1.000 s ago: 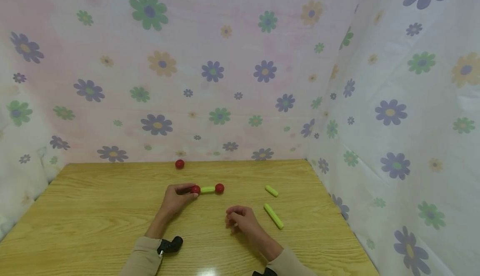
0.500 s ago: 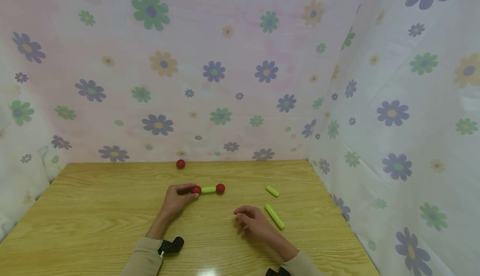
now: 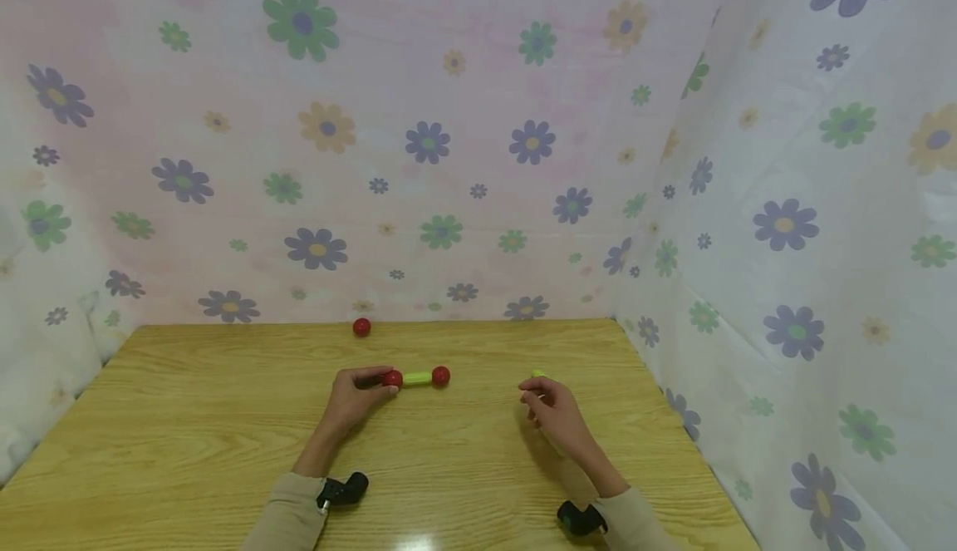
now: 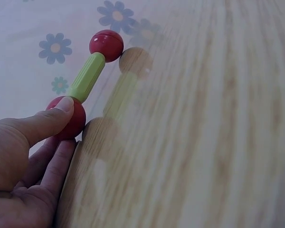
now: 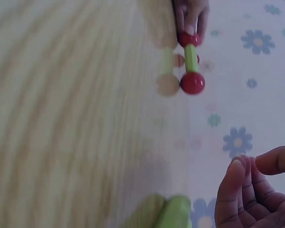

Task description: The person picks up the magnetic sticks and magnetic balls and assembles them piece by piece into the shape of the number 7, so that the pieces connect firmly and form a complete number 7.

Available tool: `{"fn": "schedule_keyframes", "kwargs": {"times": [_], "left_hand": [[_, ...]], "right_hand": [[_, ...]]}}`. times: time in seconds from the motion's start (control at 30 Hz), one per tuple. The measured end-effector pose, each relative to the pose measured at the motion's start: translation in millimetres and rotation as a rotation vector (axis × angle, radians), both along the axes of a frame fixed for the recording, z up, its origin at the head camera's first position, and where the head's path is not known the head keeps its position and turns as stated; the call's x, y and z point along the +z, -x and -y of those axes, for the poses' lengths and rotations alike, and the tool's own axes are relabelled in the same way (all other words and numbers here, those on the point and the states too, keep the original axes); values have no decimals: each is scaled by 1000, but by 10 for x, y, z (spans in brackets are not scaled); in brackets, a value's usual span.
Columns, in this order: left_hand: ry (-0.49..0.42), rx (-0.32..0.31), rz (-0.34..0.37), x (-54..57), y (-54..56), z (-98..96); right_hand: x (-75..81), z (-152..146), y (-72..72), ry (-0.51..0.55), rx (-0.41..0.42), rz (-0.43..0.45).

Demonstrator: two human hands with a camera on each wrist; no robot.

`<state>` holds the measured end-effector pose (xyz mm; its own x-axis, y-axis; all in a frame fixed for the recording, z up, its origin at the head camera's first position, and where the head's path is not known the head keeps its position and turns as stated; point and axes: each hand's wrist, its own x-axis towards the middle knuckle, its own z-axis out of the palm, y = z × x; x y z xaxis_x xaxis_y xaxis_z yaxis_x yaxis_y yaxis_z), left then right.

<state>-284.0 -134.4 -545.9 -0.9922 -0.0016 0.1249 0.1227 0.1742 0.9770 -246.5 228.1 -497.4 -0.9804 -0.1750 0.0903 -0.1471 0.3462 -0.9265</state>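
Observation:
My left hand point(image 3: 353, 397) pinches a red ball point(image 4: 72, 122) between thumb and fingers. That ball sits at the left end of a short ribbed lime-green stick point(image 3: 416, 378), and a second red ball point(image 3: 441, 376) is joined to the stick's other end, so the piece looks like a dumbbell lying on the table. Farther right, my right hand point(image 3: 561, 420) hovers with loosely bent fingers and nothing between them. Just past its fingertips shows the end of a loose green stick point(image 3: 537, 374). The longer green stick seen earlier is hidden behind this hand in the head view.
Another red ball point(image 3: 362, 327) lies by the far edge of the wooden table point(image 3: 224, 435). Flower-printed cloth point(image 3: 463, 160) hangs behind the table and along its right side. A black wrist camera point(image 3: 579, 519) is strapped at the right sleeve.
My right hand has moved right and a little away from me, from beside the dumbbell-shaped piece to over the loose green sticks. My left hand keeps its hold in the same place.

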Motion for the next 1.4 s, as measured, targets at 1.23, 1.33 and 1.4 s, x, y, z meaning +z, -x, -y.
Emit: {"fn": "schedule_keyframes", "kwargs": {"times": [1.23,1.33,1.4], "left_hand": [[-21,4,2,-4,-4,-11],[-25,4,0,-12,-3,-11],[-27,3,2,-13,-5,-13]], "right_hand": [[76,-531,41,-269,186,225],[55,-498,37,-290,145,217],[41,-478,38,-297,116,215]]}}
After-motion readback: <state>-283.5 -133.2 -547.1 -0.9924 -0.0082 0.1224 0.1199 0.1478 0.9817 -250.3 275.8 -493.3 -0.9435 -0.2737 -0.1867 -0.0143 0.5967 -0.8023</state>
